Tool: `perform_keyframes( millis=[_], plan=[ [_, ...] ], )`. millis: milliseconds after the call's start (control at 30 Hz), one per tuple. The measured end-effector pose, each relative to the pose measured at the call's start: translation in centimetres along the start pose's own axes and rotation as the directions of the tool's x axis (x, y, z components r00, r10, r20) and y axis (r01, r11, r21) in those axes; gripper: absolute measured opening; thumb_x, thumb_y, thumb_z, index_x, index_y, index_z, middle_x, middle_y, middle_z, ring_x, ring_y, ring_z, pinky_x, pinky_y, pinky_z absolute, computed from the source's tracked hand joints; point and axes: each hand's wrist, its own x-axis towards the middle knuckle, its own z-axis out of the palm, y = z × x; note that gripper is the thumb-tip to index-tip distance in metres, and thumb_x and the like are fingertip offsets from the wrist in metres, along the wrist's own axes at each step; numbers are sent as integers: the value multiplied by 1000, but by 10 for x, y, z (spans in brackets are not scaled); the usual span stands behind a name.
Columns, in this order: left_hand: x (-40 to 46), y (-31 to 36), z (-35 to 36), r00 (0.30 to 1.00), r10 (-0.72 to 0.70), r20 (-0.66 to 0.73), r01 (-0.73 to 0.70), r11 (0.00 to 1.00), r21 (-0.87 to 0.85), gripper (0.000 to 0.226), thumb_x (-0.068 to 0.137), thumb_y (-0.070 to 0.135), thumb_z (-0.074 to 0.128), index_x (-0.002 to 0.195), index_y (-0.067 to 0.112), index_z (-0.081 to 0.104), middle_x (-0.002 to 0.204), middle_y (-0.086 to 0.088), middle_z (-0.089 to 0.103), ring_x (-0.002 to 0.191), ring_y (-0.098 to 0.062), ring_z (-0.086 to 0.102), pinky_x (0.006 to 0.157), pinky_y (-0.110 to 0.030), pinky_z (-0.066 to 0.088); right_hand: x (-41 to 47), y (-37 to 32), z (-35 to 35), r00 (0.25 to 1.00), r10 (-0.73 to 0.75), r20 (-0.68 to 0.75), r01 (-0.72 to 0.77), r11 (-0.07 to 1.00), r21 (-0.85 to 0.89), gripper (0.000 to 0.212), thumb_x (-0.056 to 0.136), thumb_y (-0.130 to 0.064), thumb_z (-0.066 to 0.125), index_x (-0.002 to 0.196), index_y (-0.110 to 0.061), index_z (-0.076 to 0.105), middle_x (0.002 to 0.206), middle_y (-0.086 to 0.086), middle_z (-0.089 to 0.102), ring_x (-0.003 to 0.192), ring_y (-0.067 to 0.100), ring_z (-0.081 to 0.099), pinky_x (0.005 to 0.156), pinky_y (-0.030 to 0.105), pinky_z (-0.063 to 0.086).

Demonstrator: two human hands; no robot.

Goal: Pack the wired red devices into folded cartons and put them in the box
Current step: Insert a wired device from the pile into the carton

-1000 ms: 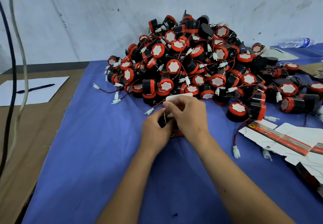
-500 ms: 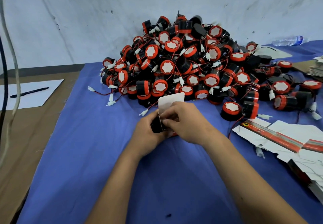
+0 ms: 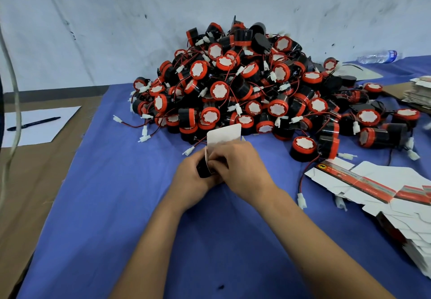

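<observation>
Carton (image 3: 224,135), flap up; left hand (image 3: 193,177) grips it, right hand (image 3: 240,166) pinches its edge; tuck wire inside before closing.

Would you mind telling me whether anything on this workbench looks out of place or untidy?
The red devices lie in a loose tangled pile, wires crossing, with strays spilling right. A water bottle lies on its side by the wall. The flat cartons are fanned askew.
</observation>
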Motion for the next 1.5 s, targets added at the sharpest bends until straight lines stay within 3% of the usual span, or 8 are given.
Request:
perform_keyframes(
  millis=[500,667,933,1033,1133,1233,1367,1500],
  plan=[
    [0,1,-1,998,5,60,-6,1000,15,53,82,9,85,128,26,67,112,15,76,106,-1,69,90,-21,54,38,-27,-39,923,179,341,-71,950,-305,7,83,-12,76,86,-9,70,95,12,72,88,32,71,77,43,62],
    [2,2,1,998,-43,35,42,999,21,61,80,11,88,134,25,64,118,10,75,112,-9,69,101,-39,56,46,-27,-26,888,313,337,-150,890,-430,8,87,-10,69,89,-17,65,90,7,64,80,29,62,66,33,50],
    [1,1,-2,999,-3,40,4,999,-32,51,77,7,89,120,25,68,107,13,77,101,-7,72,91,-36,59,25,0,-33,898,13,439,53,989,-137,30,98,-13,62,68,-17,65,69,-11,56,64,9,50,62,27,43],
    [1,0,-7,997,13,72,-5,994,-106,52,80,0,85,123,24,68,111,13,76,106,-9,72,93,-30,58,11,12,-34,996,-78,-51,83,991,100,24,98,-23,65,76,-16,73,75,-7,65,70,11,59,62,25,45],
    [-1,-2,-12,993,15,120,4,987,-159,59,80,2,85,131,25,64,120,16,73,114,-5,69,96,-21,55,0,35,-26,805,360,-471,-93,861,500,23,103,-24,56,87,-18,71,75,-3,65,62,12,54,56,26,42],
    [-1,-2,-17,988,17,155,24,966,-257,56,85,21,80,137,29,63,132,13,70,123,-4,63,97,-18,52,-3,55,-11,788,612,-70,-340,527,779,23,108,-18,48,107,-15,70,90,6,67,55,16,52,45,27,41],
    [3,-5,-27,973,-230,4,209,877,-433,31,104,34,55,132,31,70,126,7,73,91,-10,59,67,-23,44,-7,71,-1,884,453,118,-385,561,733,19,105,-17,56,115,-15,73,74,-2,71,53,14,55,42,25,41],
    [0,-4,-14,961,-278,-3,253,877,-409,18,102,27,64,115,29,77,80,4,69,60,-5,52,47,-19,38,-7,70,0,908,396,136,-369,600,710,15,99,-19,68,113,-20,74,87,-5,75,55,15,57,43,25,41]
  ],
)
